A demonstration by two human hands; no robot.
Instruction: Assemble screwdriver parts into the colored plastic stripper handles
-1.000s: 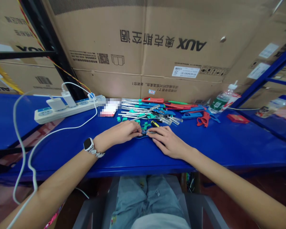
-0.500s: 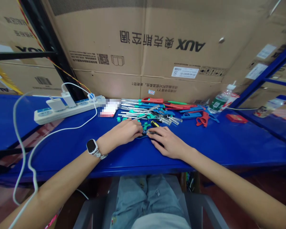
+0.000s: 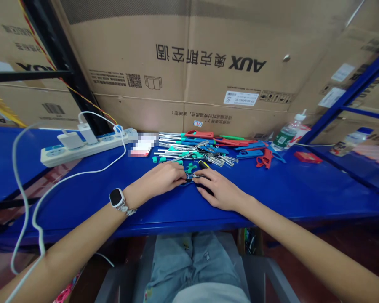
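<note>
My left hand (image 3: pixel 167 180) is pinched at the near side of the pile, its fingertips on a small dark part with bits of metal. Close by on the right, my right hand (image 3: pixel 220 189) curls palm-down over the same spot, with something dark partly under its fingers. What exactly each holds is too small and covered to make out. Small green plastic pieces (image 3: pixel 191 168) lie just beyond the fingertips, beside a yellow-and-black handle (image 3: pixel 204 164). Behind are metal lighter tubes (image 3: pixel 169 137), clear parts (image 3: pixel 216 160), red lighter casings (image 3: pixel 264 159) and blue lighter casings (image 3: pixel 252 152).
A white power strip (image 3: pixel 88 147) with plugs and a looping white cable stands left on the blue table (image 3: pixel 303 189). A bottle with a green label (image 3: pixel 286 134) and a red box (image 3: pixel 307 157) are at right. A large cardboard box (image 3: pixel 189 63) backs the table.
The view has shifted slightly, so the scene sits a little further left. Both hands stay together at the same spot, with only slight finger movement.
</note>
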